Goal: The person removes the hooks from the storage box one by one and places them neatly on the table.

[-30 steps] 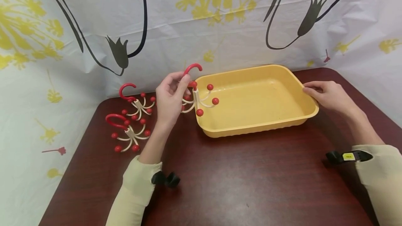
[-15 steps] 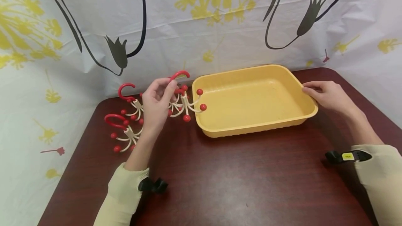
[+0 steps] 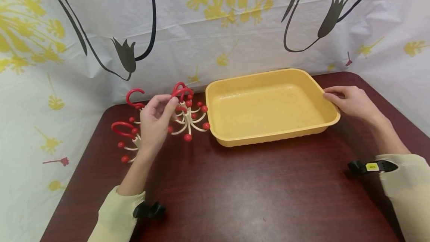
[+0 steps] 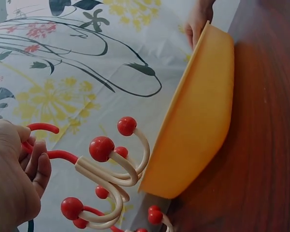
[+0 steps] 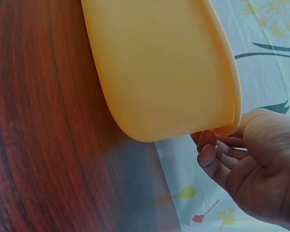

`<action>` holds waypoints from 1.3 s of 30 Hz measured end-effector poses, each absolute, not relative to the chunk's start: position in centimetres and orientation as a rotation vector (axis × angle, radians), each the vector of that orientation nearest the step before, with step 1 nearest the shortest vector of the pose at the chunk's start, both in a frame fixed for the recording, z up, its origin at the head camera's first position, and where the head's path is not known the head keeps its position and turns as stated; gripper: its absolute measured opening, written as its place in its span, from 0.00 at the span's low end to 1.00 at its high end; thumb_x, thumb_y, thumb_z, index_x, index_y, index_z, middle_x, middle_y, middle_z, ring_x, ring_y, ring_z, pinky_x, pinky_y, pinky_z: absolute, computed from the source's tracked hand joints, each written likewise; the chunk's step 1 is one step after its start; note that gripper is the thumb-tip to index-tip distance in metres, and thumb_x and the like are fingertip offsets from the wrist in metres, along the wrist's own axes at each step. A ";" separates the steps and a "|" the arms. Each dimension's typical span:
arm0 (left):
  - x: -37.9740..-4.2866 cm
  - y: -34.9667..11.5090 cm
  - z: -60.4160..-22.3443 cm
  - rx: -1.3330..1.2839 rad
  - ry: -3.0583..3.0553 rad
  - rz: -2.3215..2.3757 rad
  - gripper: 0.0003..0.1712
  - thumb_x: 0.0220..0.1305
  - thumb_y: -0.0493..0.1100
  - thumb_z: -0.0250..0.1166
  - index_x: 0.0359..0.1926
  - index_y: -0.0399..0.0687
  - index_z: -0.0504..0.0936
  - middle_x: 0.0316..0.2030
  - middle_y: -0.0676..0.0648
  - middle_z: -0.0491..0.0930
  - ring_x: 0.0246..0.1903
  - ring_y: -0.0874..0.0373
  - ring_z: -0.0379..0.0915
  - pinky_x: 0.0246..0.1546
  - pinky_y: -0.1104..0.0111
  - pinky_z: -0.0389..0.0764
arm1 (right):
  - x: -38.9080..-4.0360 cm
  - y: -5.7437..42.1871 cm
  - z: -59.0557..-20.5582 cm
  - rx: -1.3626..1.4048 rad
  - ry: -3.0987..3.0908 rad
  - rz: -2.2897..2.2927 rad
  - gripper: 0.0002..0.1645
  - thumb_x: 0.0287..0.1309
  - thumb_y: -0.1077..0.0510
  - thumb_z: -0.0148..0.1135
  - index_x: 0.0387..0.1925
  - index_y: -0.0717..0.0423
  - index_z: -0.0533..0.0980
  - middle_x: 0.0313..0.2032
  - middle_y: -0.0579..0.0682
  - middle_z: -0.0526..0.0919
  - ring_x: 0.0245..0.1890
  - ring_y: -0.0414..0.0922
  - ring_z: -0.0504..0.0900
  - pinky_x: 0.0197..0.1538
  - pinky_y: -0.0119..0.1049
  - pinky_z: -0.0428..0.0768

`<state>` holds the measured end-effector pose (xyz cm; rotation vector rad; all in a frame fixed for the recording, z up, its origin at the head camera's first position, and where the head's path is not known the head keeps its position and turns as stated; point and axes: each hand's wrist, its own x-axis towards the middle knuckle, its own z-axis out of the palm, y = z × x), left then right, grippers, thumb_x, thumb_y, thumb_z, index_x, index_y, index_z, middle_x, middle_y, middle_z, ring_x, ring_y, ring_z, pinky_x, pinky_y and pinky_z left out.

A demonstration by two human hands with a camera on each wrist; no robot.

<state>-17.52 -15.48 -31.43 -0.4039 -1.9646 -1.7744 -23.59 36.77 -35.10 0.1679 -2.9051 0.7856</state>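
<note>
In the head view, my left hand (image 3: 155,122) pinches the red hook of a multi-arm hanger (image 3: 188,118), which has curved cream arms tipped with red balls. The hanger is just left of the yellow tray (image 3: 262,137), its balls low and close to the tray's left end. In the left wrist view, thumb and fingers grip the red hook, and the hanger's arms (image 4: 101,149) spread beyond the hand. My right hand (image 3: 352,102) pinches the right end of the tray's rim; in the right wrist view, the fingers (image 5: 208,154) curl under that rim.
Behind the held hanger stands a similar one, its red hook (image 3: 180,84) showing above. Two more, with red hooks (image 3: 122,124), are at the left, partly hidden by my left hand and arm. A patterned cloth (image 3: 215,40) hangs behind the dark wooden table (image 3: 242,186).
My left hand has moved left and down with the hanger, from over the tray's left end to beside it, in front of another hanger. The right hand and tray have stayed put.
</note>
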 end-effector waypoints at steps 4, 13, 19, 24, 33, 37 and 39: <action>-17.2 -16.1 -31.7 -0.385 -2.001 -1.765 0.11 0.69 0.39 0.67 0.46 0.33 0.81 0.31 0.36 0.80 0.23 0.56 0.73 0.28 0.71 0.79 | -23.6 36.8 -35.1 0.168 -2.906 0.786 0.29 0.71 0.43 0.58 0.56 0.65 0.79 0.44 0.65 0.83 0.31 0.41 0.73 0.30 0.30 0.69; -16.9 -17.3 -32.4 -0.377 -2.086 -1.724 0.12 0.71 0.39 0.65 0.47 0.32 0.79 0.34 0.45 0.83 0.25 0.57 0.74 0.29 0.72 0.80 | -23.5 36.7 -35.1 0.173 -2.902 0.790 0.29 0.71 0.43 0.58 0.56 0.65 0.79 0.44 0.65 0.83 0.32 0.42 0.74 0.30 0.29 0.69; -16.9 -18.1 -33.1 -0.345 -2.162 -1.728 0.12 0.71 0.38 0.64 0.47 0.31 0.79 0.32 0.48 0.83 0.25 0.59 0.75 0.31 0.73 0.81 | -23.6 36.8 -35.2 0.168 -2.912 0.787 0.30 0.72 0.43 0.58 0.56 0.65 0.79 0.44 0.65 0.84 0.32 0.42 0.74 0.30 0.30 0.70; -17.1 -18.7 -33.6 -0.347 -2.231 -1.749 0.12 0.72 0.37 0.62 0.48 0.30 0.77 0.33 0.56 0.84 0.26 0.61 0.77 0.34 0.72 0.83 | -23.5 36.7 -35.1 0.167 -2.914 0.766 0.30 0.72 0.42 0.57 0.56 0.65 0.79 0.45 0.66 0.83 0.34 0.48 0.75 0.31 0.32 0.70; -17.6 -19.4 -34.1 -0.356 -2.275 -1.754 0.12 0.72 0.38 0.62 0.48 0.31 0.78 0.37 0.43 0.85 0.27 0.59 0.78 0.35 0.71 0.84 | -23.4 36.7 -35.0 0.164 -2.919 0.779 0.30 0.72 0.42 0.57 0.57 0.65 0.79 0.46 0.66 0.83 0.33 0.46 0.74 0.30 0.32 0.70; -17.7 -19.6 -34.4 -0.345 -2.297 -1.763 0.12 0.73 0.37 0.62 0.49 0.30 0.77 0.37 0.43 0.84 0.28 0.60 0.79 0.36 0.71 0.84 | -23.4 36.6 -34.9 0.167 -2.916 0.786 0.30 0.72 0.43 0.57 0.56 0.66 0.79 0.44 0.66 0.83 0.32 0.45 0.74 0.29 0.32 0.70; -17.8 -19.7 -34.5 -0.335 -2.309 -1.774 0.13 0.73 0.38 0.62 0.49 0.30 0.77 0.37 0.43 0.84 0.28 0.59 0.79 0.36 0.71 0.84 | -23.4 36.6 -34.9 0.174 -2.911 0.779 0.30 0.72 0.43 0.57 0.56 0.66 0.79 0.44 0.65 0.83 0.32 0.44 0.74 0.29 0.32 0.70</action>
